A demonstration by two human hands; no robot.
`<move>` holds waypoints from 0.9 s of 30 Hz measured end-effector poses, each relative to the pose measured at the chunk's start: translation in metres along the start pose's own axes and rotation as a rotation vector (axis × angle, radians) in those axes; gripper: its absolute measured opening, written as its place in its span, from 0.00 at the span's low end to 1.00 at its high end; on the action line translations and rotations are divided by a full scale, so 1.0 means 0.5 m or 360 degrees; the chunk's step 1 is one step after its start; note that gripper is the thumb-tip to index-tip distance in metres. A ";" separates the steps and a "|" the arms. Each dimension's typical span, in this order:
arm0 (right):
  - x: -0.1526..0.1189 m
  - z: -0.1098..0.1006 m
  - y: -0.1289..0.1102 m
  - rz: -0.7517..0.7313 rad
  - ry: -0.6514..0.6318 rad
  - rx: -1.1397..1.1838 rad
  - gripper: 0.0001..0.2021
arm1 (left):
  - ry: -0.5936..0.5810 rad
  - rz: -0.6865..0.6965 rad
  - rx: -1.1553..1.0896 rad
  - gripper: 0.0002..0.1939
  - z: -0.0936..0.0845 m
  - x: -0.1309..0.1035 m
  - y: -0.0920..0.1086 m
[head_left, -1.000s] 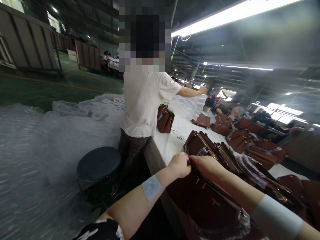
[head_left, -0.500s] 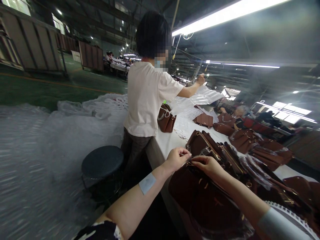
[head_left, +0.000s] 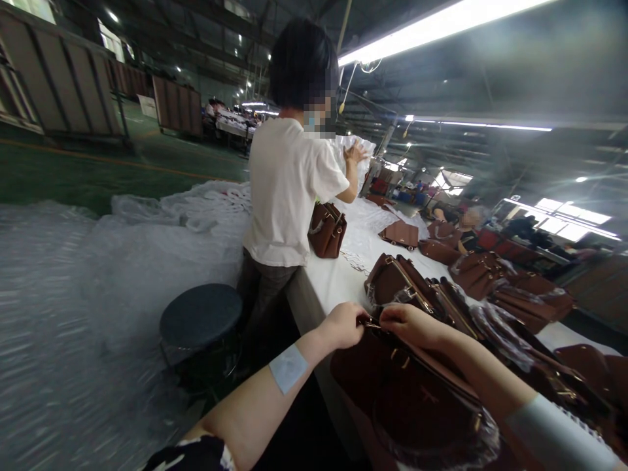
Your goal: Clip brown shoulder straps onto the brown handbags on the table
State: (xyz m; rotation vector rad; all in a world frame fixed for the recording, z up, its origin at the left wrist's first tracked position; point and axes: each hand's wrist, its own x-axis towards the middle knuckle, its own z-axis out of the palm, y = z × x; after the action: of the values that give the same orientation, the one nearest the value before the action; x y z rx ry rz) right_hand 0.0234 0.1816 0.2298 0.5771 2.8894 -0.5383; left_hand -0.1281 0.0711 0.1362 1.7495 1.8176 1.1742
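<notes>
A dark brown handbag (head_left: 363,373) with gold fittings lies on the near edge of the white table, its handle wrapped in clear plastic. My left hand (head_left: 345,324) pinches the far end of its top edge, fingers closed. Just to the right, my right hand (head_left: 411,323) is closed on the same top edge, beside a small gold-coloured metal piece (head_left: 373,324) that shows between my hands. Whether that piece belongs to a zipper or a buckle I cannot tell. My fingertips are partly hidden.
More brown handbags (head_left: 400,284) crowd the white table (head_left: 318,281) to the right and beyond. A co-worker in a white shirt (head_left: 282,190) stands ahead, beside an upright bag (head_left: 328,230). To the left are a round stool (head_left: 201,315) and heaped clear plastic (head_left: 147,255).
Both my hands have shifted slightly and come down onto the bag's top edge, fingers more curled. The co-worker's raised arm has drawn back, and the plastic sheet has moved closer to them.
</notes>
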 end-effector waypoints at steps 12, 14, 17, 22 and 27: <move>0.032 -0.030 -0.021 0.0019 0.0172 -0.0381 0.10 | -0.0004 0.0150 -0.0008 0.15 -0.011 -0.002 0.004; 0.035 -0.027 -0.004 0.0058 0.0247 -0.0330 0.11 | -0.0012 0.0173 0.0006 0.13 -0.010 0.003 0.002; 0.027 -0.024 0.008 0.0006 0.0161 -0.0235 0.11 | -0.0019 0.0176 0.0054 0.13 -0.006 0.012 0.000; 0.007 -0.029 -0.016 -0.0086 -0.0130 -0.0274 0.09 | -0.0045 0.0145 0.0180 0.15 0.001 0.021 0.004; 0.019 -0.027 -0.054 -0.0028 -0.0099 -0.0785 0.10 | -0.0084 0.0113 0.0212 0.14 0.003 0.026 0.002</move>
State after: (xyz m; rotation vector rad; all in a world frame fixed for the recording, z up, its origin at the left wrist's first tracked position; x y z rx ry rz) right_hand 0.0030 0.1664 0.2487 0.4450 2.8094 0.1573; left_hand -0.1287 0.0839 0.1396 1.9140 1.8549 1.0438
